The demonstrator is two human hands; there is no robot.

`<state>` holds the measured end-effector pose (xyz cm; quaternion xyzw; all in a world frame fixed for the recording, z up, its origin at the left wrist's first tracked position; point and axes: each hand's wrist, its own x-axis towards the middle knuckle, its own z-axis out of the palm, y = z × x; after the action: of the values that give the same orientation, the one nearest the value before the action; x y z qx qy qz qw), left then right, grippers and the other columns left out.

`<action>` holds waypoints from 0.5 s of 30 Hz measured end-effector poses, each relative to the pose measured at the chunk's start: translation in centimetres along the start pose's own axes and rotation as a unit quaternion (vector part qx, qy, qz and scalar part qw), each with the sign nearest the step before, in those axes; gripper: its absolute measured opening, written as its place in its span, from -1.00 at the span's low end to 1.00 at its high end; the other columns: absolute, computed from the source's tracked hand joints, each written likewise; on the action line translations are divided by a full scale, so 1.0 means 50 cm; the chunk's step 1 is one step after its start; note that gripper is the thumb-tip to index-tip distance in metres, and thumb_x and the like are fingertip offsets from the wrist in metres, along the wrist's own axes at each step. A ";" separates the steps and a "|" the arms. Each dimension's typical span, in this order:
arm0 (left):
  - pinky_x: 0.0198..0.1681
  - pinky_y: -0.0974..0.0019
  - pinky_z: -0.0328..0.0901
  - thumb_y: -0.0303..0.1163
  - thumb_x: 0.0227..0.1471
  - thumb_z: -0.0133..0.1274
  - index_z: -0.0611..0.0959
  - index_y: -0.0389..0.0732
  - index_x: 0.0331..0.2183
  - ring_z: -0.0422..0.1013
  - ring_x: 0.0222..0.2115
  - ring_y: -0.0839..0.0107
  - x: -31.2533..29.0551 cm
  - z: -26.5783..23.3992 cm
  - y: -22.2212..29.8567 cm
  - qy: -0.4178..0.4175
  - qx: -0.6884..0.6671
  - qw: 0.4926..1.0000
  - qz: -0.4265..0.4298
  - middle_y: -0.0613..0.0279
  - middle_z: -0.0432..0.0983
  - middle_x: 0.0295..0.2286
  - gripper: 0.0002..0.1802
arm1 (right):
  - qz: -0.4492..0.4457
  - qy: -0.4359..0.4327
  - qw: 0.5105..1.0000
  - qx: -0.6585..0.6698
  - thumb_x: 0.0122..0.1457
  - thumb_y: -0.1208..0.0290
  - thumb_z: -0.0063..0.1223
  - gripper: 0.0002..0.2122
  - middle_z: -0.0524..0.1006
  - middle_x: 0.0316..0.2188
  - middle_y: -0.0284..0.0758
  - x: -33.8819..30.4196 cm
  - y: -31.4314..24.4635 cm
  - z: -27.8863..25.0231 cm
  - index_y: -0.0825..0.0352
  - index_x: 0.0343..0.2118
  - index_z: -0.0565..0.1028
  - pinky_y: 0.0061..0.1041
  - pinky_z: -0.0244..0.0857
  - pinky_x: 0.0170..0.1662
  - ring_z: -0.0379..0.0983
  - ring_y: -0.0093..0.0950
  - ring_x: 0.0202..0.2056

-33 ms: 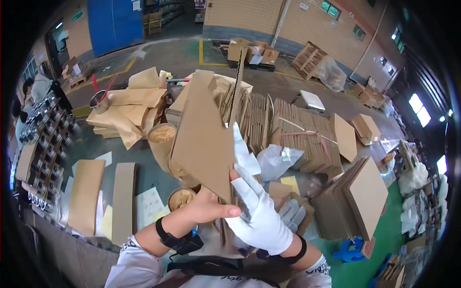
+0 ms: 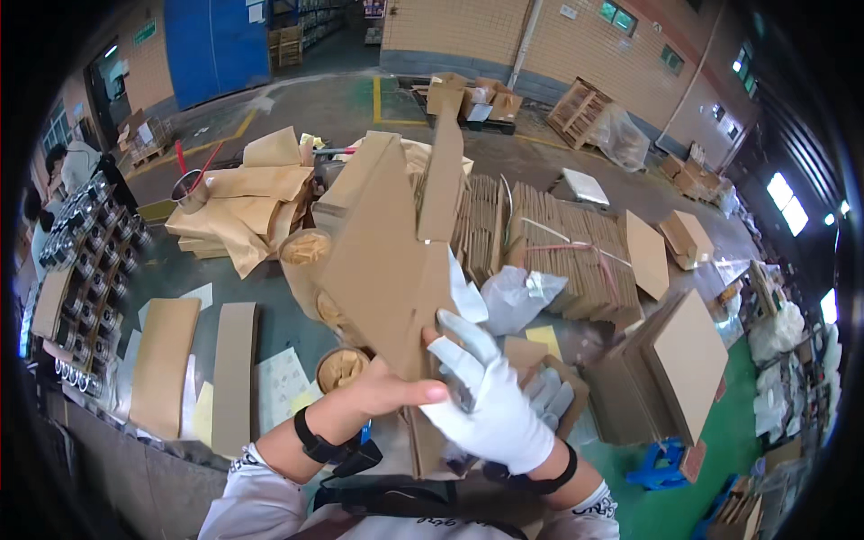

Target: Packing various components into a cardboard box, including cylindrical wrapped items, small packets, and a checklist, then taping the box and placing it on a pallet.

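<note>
A brown cardboard box blank [image 2: 378,261] stands up in front of me, its narrow flap [image 2: 443,171] sticking up at the far end. My bare left hand [image 2: 387,391] grips its near edge, thumb stretched to the right across the board and the other fingers hidden behind it. My right hand [image 2: 490,405], in a white glove with a bare fingertip showing, closes on the blank's right side near the bottom. Just beyond that hand is a white paper sheet [image 2: 463,292]. Part of the cardboard hangs below my hands, toward my lap.
Bundled flat cardboard [image 2: 571,261] stands behind a clear plastic bag [image 2: 522,297]. At right, folded boxes [image 2: 666,369] lean above a blue stool [image 2: 661,463]. Paper-filled round containers [image 2: 342,367] sit left of the blank. Metal parts [image 2: 94,261] fill the left side, near people.
The cardboard blank has turned, so its upright flap shows a broad face instead of a thin edge. More board shows below my hands. Both hands keep their hold.
</note>
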<state>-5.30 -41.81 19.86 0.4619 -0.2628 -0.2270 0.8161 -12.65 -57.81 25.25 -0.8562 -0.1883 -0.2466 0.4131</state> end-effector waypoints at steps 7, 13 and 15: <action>-0.07 0.25 0.34 -0.24 -0.41 0.30 0.45 -0.28 -0.03 0.44 -0.19 0.29 -0.144 0.067 -0.062 -0.148 -0.035 0.982 -0.109 0.18 0.47 -0.23 -0.20 | 0.089 0.130 0.968 -0.194 -0.35 0.14 0.44 -0.04 0.33 0.04 0.04 -0.135 -0.081 -0.094 0.27 0.21 0.20 -0.19 0.13 0.13 0.27 -0.06 0.07; -0.12 0.26 0.36 -0.01 -0.44 0.32 0.44 -0.29 -0.02 0.44 -0.18 0.28 -0.244 0.296 -0.051 -0.089 -0.112 0.943 -0.299 0.12 0.46 -0.17 -0.08 | 0.370 -0.019 0.927 -0.051 -0.27 0.11 0.49 0.06 0.45 -0.09 0.02 -0.347 -0.141 -0.237 0.51 0.23 0.04 -0.39 0.27 0.06 0.43 -0.16 -0.06; -0.06 0.22 0.34 -0.02 -0.36 0.29 0.42 -0.31 0.03 0.43 -0.13 0.24 -0.289 0.304 -0.085 -0.100 -0.134 0.927 -0.335 0.07 0.45 -0.11 -0.09 | 0.360 0.031 0.932 0.020 -0.20 0.16 0.45 -0.04 0.50 -0.14 -0.02 -0.444 -0.133 -0.253 0.52 0.20 0.12 -0.41 0.31 0.00 0.47 -0.21 -0.11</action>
<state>-26.50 -44.59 19.59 0.3845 -0.1403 -0.5650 0.7164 -37.46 -66.68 23.31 -0.8500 0.1408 -0.1034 0.4970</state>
